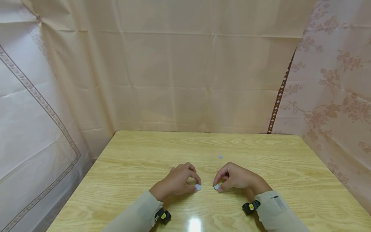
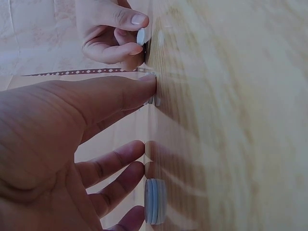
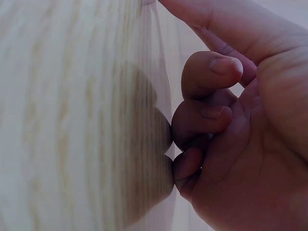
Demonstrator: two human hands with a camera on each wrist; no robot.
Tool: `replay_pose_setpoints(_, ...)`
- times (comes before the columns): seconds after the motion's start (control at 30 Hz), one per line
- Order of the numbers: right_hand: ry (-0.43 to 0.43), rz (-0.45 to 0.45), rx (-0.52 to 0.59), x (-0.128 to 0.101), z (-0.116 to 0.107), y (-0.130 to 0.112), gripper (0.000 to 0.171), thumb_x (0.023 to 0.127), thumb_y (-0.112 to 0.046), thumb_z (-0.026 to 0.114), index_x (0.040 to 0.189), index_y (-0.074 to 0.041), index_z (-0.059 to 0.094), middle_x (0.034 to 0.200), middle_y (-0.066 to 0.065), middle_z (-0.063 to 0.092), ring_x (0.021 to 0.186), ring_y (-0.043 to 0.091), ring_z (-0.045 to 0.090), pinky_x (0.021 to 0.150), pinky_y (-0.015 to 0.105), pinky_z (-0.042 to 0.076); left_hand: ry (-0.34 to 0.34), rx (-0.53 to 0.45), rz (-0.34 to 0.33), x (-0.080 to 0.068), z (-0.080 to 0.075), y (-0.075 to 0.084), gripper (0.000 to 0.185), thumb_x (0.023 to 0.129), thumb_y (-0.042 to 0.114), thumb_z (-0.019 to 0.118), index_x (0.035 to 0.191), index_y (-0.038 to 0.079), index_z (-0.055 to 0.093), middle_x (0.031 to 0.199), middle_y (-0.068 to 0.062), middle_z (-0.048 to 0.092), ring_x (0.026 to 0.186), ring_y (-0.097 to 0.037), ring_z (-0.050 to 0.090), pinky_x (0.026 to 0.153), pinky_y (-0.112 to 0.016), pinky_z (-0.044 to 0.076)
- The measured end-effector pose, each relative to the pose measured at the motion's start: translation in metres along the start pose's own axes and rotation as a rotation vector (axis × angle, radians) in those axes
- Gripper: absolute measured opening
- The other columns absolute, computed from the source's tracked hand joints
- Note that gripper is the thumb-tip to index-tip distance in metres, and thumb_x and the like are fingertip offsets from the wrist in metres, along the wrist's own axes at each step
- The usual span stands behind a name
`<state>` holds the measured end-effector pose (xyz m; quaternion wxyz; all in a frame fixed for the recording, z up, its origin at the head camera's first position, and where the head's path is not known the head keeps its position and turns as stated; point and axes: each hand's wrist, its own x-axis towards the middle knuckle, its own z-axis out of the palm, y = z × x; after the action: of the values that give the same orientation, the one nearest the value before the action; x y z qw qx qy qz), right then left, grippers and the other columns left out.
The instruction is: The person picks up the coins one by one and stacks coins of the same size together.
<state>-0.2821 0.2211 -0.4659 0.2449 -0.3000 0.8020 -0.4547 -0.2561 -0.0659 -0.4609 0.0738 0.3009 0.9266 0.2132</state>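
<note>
My left hand point(image 1: 180, 179) pinches a small pale round disc point(image 1: 198, 187) between thumb and index finger, low over the wooden table. In the left wrist view its other fingers are spread with their tips at the tabletop, near pale discs point(image 2: 153, 202) that the head view does not show. To the right, my right hand point(image 1: 237, 176) holds a second pale disc point(image 1: 216, 187) between thumb and forefinger. That disc faces the left one across a short gap. In the right wrist view the remaining fingers point(image 3: 202, 120) are curled against the table, and the disc is out of sight.
A third pale disc point(image 1: 220, 157) lies flat on the wooden table point(image 1: 139, 151), beyond the right hand. Beige cloth point(image 1: 188, 80) hangs along the table's back edge, with patterned cloths at both sides. Each wrist bears a small black device point(image 1: 251, 207).
</note>
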Motion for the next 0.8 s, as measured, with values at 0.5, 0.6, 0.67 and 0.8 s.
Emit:
replay_pose_setpoints(0.5,-0.004,0.027,-0.005,0.0004,0.0,0.0033,0.016,0.083,-0.008,0.086,0.099,-0.009,0.082,0.062,-0.004,0.051,0.053,0.004,0.036,0.05,0.019,0.032,-0.001,0.005,0.009,0.0005,0.0005,0.0007,0.018,0.087,0.035,0.085,0.102,0.041,0.079,0.13,0.01,0.059,0.121,-0.019,0.051,0.099,-0.054,0.04)
replay_pose_setpoints(0.6,-0.005,0.034,-0.008,-0.0004,0.0003,0.0028,0.017,0.083,-0.008,0.086,0.099,-0.01,0.082,0.063,-0.003,0.053,0.054,0.004,0.038,0.05,0.019,0.032,-0.001,0.005,0.016,0.0009,0.0011,0.0007,0.018,0.087,0.035,0.085,0.102,0.042,0.079,0.13,0.009,0.059,0.121,-0.019,0.051,0.099,-0.053,0.04)
replay_pose_setpoints(0.67,-0.005,0.033,-0.019,-0.0005,0.0007,0.0021,0.017,0.083,-0.009,0.086,0.099,-0.011,0.082,0.064,-0.003,0.053,0.054,0.005,0.038,0.05,0.019,0.033,0.0,0.006,0.014,0.0009,0.0013,0.0003,0.018,0.087,0.035,0.085,0.102,0.042,0.079,0.13,0.009,0.059,0.121,-0.02,0.051,0.099,-0.053,0.04)
replay_pose_setpoints(0.8,-0.001,0.036,-0.035,0.0002,0.001,0.0006,0.017,0.083,-0.011,0.087,0.099,-0.012,0.082,0.065,-0.002,0.053,0.055,0.005,0.04,0.051,0.019,0.034,0.001,0.012,0.007,0.0009,0.0014,-0.0009,0.018,0.086,0.036,0.085,0.102,0.042,0.078,0.129,0.009,0.059,0.121,-0.02,0.052,0.099,-0.054,0.041)
